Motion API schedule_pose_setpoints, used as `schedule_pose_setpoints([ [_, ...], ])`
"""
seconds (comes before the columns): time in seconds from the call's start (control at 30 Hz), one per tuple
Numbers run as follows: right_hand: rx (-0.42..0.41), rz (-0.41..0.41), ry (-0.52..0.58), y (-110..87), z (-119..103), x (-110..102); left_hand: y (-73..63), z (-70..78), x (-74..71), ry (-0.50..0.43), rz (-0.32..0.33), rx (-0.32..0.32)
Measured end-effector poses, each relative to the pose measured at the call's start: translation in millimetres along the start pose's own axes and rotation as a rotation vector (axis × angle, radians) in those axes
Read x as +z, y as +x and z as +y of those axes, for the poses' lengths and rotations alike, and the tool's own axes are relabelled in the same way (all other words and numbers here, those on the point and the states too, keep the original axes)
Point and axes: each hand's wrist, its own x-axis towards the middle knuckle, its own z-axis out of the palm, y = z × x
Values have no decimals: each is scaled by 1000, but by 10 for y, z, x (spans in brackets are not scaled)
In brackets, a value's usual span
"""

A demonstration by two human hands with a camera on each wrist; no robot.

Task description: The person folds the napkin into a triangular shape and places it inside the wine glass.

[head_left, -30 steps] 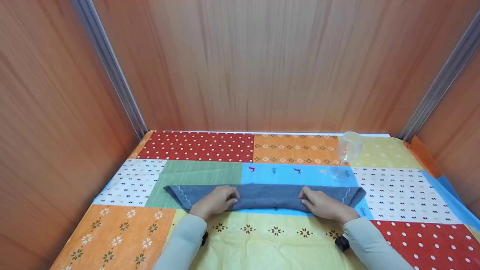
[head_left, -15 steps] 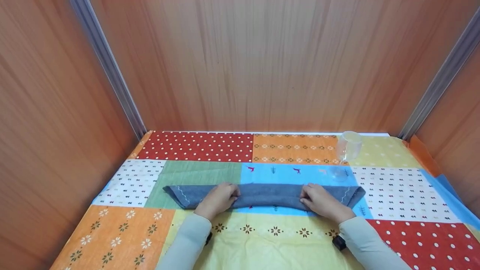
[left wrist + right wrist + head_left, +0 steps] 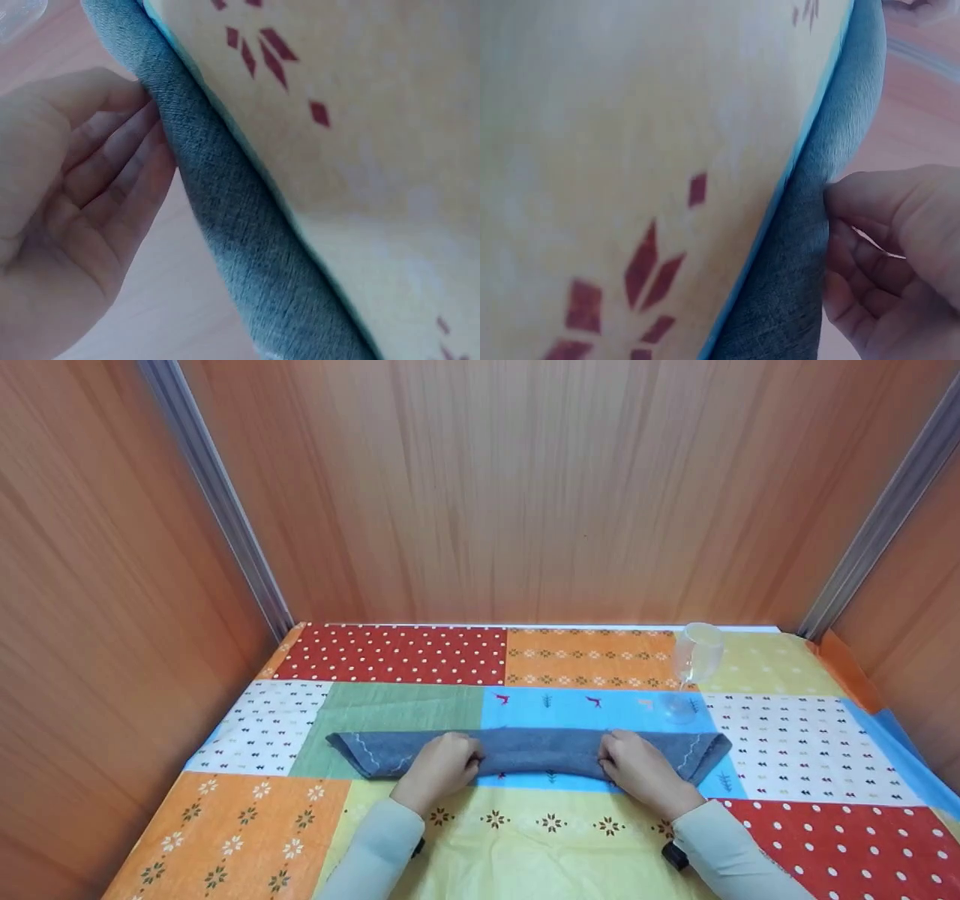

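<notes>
A grey-blue cloth [image 3: 540,751], rolled or folded into a long strip, lies crosswise on the patchwork tablecloth [image 3: 547,855]. Pale wavy stitching shows near its slanted ends. My left hand [image 3: 442,765] grips the strip left of its middle, and my right hand [image 3: 637,765] grips it to the right, knuckles up. In the left wrist view, the fingertips of my left hand [image 3: 90,187] are gathered at the edge of the cloth [image 3: 232,202]. The right wrist view shows thumb and curled fingers of my right hand [image 3: 892,247] at the edge of the cloth [image 3: 795,247].
A clear stemmed glass [image 3: 697,656] stands behind the cloth's right end, near the back of the table. Wood-grain panels [image 3: 525,495] enclose the table at the back and both sides. Metal posts [image 3: 225,502] stand in the corners.
Both hands have shifted slightly along the cloth, the left one a little to the right, with the wrists turning inward. The cloth has barely moved; the glass stands where it was.
</notes>
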Motion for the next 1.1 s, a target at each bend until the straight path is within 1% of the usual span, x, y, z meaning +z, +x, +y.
schedule_pose_setpoints([
  [0.13, -11, 16, -20, -7, -20, 13, -26, 5, 1, 1, 1, -4],
  [0.37, -8, -15, 10, -62, 1, 7, -54, -2, 5, 0, -44, -29],
  [0.47, 8, -64, 80, -105, 55, -12, -66, -11, -9, -45, -61, -55],
  [0.57, 40, -128, 177, -153, 133, -25, -77, -26, -30, -112, -87, -96],
  [0.67, 48, -164, 247, -179, 194, -32, -81, -59, -47, -169, -108, -118],
  [0.8, 43, -176, 263, -167, 210, -38, -78, -120, -58, -230, -122, -113],
  [0.9, 45, -181, 245, -146, 194, -45, -82, -165, -60, -276, -132, -101],
  [0.97, 44, -184, 231, -134, 179, -51, -90, -187, -58, -293, -140, -91],
  [1.1, 37, -195, 215, -125, 164, -60, -110, -196, -68, -296, -157, -77],
])
